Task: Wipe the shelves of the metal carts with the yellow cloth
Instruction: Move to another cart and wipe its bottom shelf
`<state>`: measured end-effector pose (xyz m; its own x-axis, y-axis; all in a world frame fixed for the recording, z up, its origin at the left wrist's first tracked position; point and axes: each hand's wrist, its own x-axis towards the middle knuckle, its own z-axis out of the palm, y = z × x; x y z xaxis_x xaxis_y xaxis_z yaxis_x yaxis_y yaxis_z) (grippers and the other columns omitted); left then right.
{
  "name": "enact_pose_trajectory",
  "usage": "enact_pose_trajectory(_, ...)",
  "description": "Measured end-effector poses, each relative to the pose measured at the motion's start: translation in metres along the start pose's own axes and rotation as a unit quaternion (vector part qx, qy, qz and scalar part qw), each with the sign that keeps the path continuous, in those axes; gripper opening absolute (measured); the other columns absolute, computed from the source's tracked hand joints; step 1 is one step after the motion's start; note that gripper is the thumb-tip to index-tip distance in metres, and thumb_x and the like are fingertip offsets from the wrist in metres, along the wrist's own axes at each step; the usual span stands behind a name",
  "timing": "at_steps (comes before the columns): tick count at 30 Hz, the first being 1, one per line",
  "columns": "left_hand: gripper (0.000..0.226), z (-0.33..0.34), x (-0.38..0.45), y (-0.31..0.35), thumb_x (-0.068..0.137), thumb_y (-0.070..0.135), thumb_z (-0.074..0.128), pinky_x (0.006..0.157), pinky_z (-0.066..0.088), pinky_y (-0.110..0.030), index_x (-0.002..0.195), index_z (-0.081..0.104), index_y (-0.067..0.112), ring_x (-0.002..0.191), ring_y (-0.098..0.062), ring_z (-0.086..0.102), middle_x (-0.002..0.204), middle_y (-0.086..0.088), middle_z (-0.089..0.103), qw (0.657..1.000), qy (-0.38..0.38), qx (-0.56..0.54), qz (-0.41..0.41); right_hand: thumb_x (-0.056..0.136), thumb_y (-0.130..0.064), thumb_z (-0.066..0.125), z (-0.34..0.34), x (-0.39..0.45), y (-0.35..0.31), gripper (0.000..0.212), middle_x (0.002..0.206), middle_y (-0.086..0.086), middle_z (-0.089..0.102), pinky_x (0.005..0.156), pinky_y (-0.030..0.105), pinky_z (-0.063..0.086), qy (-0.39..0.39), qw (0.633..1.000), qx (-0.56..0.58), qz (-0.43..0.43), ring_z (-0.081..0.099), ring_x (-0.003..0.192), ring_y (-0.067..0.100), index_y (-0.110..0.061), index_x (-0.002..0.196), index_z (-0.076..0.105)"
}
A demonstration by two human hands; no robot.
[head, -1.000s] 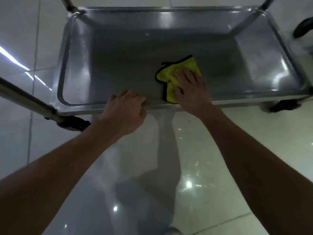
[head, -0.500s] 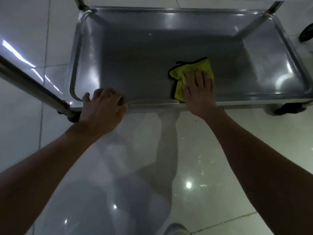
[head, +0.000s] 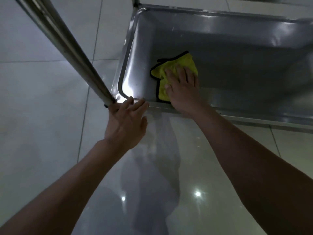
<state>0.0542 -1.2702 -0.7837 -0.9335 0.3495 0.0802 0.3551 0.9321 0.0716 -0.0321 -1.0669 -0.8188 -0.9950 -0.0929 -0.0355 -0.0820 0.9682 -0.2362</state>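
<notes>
Head view: right hand [head: 183,92] presses flat, fingers spread, on the yellow cloth [head: 176,70] near the shelf [head: 237,53]'s left corner; unwiped shelf stretches rightward. Left hand [head: 126,122], fingers loosely extended, rests on the rim.

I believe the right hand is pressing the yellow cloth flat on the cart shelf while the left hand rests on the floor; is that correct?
Not quite. In the head view the left hand is not on the floor: its fingers touch the front rim of the cart shelf, beside the corner post. The right hand does press the yellow cloth flat on the shelf.
</notes>
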Motion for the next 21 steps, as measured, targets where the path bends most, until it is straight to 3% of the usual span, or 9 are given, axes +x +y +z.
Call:
enact_pose_trajectory(6, 0.055, 0.004, -0.002, -0.011, 0.091, 0.03, 0.046, 0.101, 0.039, -0.055, 0.146, 0.048, 0.021, 0.142, -0.022, 0.039, 0.15, 0.005, 0.05, 0.999, -0.034, 0.012, 0.005, 0.102, -0.042, 0.032, 0.009, 0.041, -0.075, 0.053, 0.165, 0.003, 0.011, 0.121, 0.052, 0.002, -0.046, 0.995, 0.023, -0.09, 0.004, 0.151, 0.032, -0.036, 0.154, 0.021)
enact_pose_trajectory(10, 0.062, 0.009, -0.015, -0.014, 0.09, 0.036, 0.052, 0.106, 0.034, -0.057, 0.149, 0.042, 0.021, 0.142, -0.03, 0.035, 0.151, 0.005, 0.047, 0.998, -0.045, 0.038, -0.016, 0.101, -0.042, 0.034, 0.02, 0.048, -0.108, 0.053, 0.165, -0.001, 0.011, 0.121, 0.052, 0.002, -0.048, 0.99, 0.022, -0.128, 0.004, 0.151, 0.031, -0.039, 0.153, 0.023)
enact_pose_trajectory(16, 0.057, 0.008, -0.014, -0.018, 0.092, 0.041, 0.048, 0.096, 0.036, -0.048, 0.147, 0.047, 0.024, 0.129, -0.028, 0.048, 0.148, 0.008, 0.051, 0.997, -0.016, 0.078, 0.003, 0.098, -0.044, 0.039, 0.017, 0.046, -0.094, 0.053, 0.164, -0.003, 0.018, 0.121, 0.049, 0.009, -0.022, 0.992, 0.057, -0.111, 0.013, 0.15, 0.027, -0.04, 0.15, 0.029)
enact_pose_trajectory(21, 0.042, -0.002, 0.007, -0.01, 0.096, 0.042, 0.039, 0.094, 0.04, -0.046, 0.125, 0.065, 0.026, 0.122, -0.027, 0.053, 0.135, 0.007, 0.062, 0.999, -0.021, 0.047, -0.002, 0.1, -0.043, 0.037, 0.002, 0.034, -0.039, 0.053, 0.164, -0.001, 0.016, 0.122, 0.045, 0.009, -0.017, 0.996, 0.082, -0.041, 0.011, 0.15, 0.027, -0.039, 0.152, 0.026)
